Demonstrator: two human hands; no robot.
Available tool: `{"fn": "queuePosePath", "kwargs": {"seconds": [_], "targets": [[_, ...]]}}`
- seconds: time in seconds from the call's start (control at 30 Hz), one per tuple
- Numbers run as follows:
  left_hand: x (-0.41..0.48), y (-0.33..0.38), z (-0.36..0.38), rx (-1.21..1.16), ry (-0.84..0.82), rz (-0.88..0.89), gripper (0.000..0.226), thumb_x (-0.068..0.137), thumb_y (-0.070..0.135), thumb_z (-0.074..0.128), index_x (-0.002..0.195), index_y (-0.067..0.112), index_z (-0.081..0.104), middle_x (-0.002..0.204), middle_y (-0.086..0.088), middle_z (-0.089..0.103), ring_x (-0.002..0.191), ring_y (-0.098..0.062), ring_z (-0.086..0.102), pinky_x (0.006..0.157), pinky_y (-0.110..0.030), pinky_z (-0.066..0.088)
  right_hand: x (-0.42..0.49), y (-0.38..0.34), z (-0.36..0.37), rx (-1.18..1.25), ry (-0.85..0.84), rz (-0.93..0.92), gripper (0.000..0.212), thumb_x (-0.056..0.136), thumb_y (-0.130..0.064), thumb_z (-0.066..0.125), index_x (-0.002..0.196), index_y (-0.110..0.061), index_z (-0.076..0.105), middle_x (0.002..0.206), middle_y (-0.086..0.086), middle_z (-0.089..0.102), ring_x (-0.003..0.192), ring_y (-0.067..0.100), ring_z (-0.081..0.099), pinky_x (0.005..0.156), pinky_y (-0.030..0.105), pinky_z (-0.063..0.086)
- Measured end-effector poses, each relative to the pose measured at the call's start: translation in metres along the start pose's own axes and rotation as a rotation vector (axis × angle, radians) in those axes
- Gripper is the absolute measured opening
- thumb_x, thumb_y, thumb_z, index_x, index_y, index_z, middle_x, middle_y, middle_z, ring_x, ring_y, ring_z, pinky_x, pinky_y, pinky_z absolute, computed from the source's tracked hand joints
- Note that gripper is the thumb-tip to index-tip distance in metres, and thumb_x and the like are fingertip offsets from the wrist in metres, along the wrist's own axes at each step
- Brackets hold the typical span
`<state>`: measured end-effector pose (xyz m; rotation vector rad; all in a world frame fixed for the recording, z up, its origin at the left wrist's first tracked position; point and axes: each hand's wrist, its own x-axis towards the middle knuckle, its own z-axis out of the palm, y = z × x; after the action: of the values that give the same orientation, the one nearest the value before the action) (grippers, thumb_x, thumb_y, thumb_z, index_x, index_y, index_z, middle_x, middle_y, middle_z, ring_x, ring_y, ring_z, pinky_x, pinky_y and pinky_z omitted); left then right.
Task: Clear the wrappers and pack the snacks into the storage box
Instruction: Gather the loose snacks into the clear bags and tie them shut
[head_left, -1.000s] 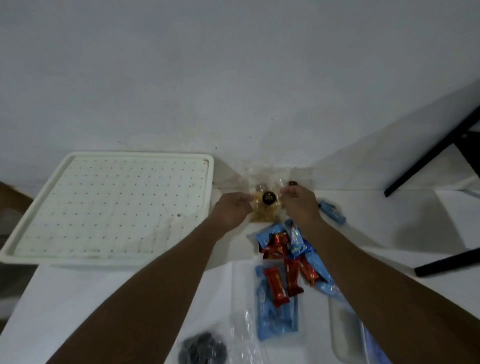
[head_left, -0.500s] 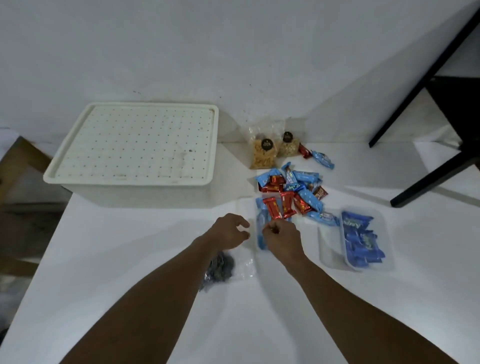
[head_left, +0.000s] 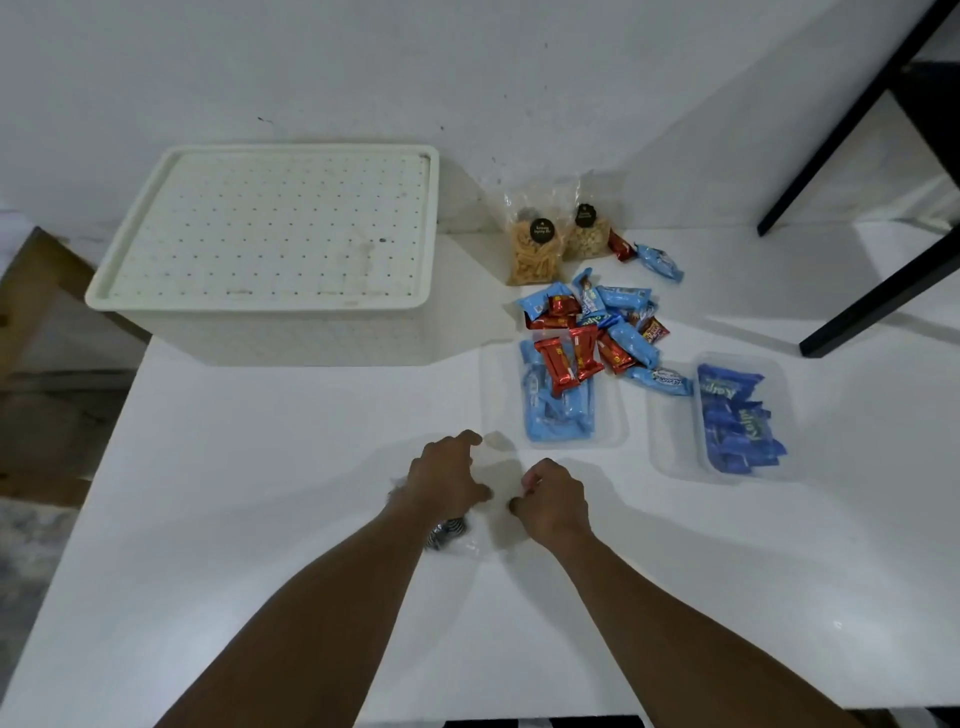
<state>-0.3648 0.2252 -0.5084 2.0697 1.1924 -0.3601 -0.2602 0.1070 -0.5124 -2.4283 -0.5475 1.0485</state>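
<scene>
A white storage box (head_left: 280, 332) stands at the back left with its perforated lid on. To its right lie two clear bags of crackers (head_left: 535, 254) and a heap of red and blue snack bars (head_left: 587, 327). A clear tray (head_left: 613, 436) holds light blue packs, and another clear tray (head_left: 670, 457) holds dark blue packs. A clear plastic bag (head_left: 493, 467) with dark pieces in it lies near me. My left hand (head_left: 447, 478) rests on it with bent fingers. My right hand (head_left: 553, 499) pinches its right edge.
The white table (head_left: 260, 519) ends at the left, where a wooden frame (head_left: 31, 291) shows below. Black chair legs (head_left: 857, 130) stand at the back right. A white wall runs behind the box.
Both hands have drawn back from the cracker bags at the wall to the clear plastic bag near me, and the view has pulled back with them.
</scene>
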Motion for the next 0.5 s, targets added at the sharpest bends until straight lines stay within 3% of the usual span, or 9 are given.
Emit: {"fn": "queuePosePath", "kwargs": {"seconds": [0.1, 0.17, 0.23, 0.3, 0.4, 0.5], "targets": [[-0.008, -0.005, 0.009, 0.205, 0.029, 0.054, 0.059, 0.077, 0.036, 0.073, 0.132, 0.034, 0.051, 0.120, 0.005, 0.065, 0.118, -0.021, 0.054, 0.102, -0.039, 0.039, -0.004, 0.005, 0.005, -0.043, 0.053, -0.021, 0.024, 0.077, -0.011, 0.071, 0.097, -0.019, 0.061, 0.091, -0.003, 0.065, 0.081, 0.017, 0.059, 0.068, 0.023, 0.044], [-0.013, -0.008, 0.013, 0.220, 0.061, 0.068, 0.040, 0.082, 0.032, 0.067, 0.121, 0.034, 0.058, 0.115, 0.007, 0.068, 0.116, -0.019, 0.056, 0.100, -0.036, 0.035, -0.005, 0.007, 0.005, -0.008, 0.059, -0.028, 0.025, 0.077, -0.013, 0.072, 0.098, -0.019, 0.061, 0.094, -0.001, 0.068, 0.085, 0.018, 0.063, 0.073, 0.025, 0.050], [-0.017, -0.008, 0.012, 0.114, 0.078, 0.044, 0.016, 0.084, 0.028, 0.062, 0.098, 0.034, 0.067, 0.104, 0.009, 0.070, 0.106, -0.017, 0.062, 0.096, -0.034, 0.040, -0.005, 0.008, 0.002, 0.040, 0.011, -0.042, 0.028, 0.076, -0.021, 0.077, 0.099, -0.019, 0.061, 0.094, -0.001, 0.068, 0.087, 0.017, 0.063, 0.077, 0.027, 0.051], [-0.018, -0.004, 0.003, -0.077, 0.057, 0.010, 0.006, 0.082, 0.028, 0.065, 0.079, 0.032, 0.066, 0.087, 0.007, 0.069, 0.091, -0.019, 0.067, 0.083, -0.029, 0.049, -0.008, 0.006, -0.006, 0.132, -0.082, -0.035, 0.038, 0.073, -0.032, 0.081, 0.101, -0.019, 0.060, 0.095, -0.002, 0.067, 0.088, 0.017, 0.063, 0.077, 0.029, 0.051], [-0.023, 0.010, -0.027, -0.357, -0.078, 0.000, 0.007, 0.081, 0.018, 0.075, 0.081, 0.019, 0.068, 0.081, -0.005, 0.071, 0.071, -0.019, 0.064, 0.066, -0.026, 0.051, -0.016, -0.004, -0.026, 0.296, -0.234, -0.041, 0.043, 0.071, -0.029, 0.083, 0.104, -0.014, 0.060, 0.095, 0.006, 0.072, 0.082, 0.019, 0.069, 0.070, 0.031, 0.052], [-0.032, 0.027, -0.063, -0.448, -0.161, -0.008, 0.012, 0.081, 0.016, 0.076, 0.088, 0.009, 0.070, 0.094, -0.012, 0.075, 0.065, -0.019, 0.066, 0.052, -0.023, 0.044, -0.022, -0.025, -0.057, 0.306, -0.234, -0.163, 0.027, 0.078, -0.018, 0.078, 0.098, -0.009, 0.063, 0.090, 0.009, 0.073, 0.071, 0.018, 0.070, 0.065, 0.030, 0.052]]}}
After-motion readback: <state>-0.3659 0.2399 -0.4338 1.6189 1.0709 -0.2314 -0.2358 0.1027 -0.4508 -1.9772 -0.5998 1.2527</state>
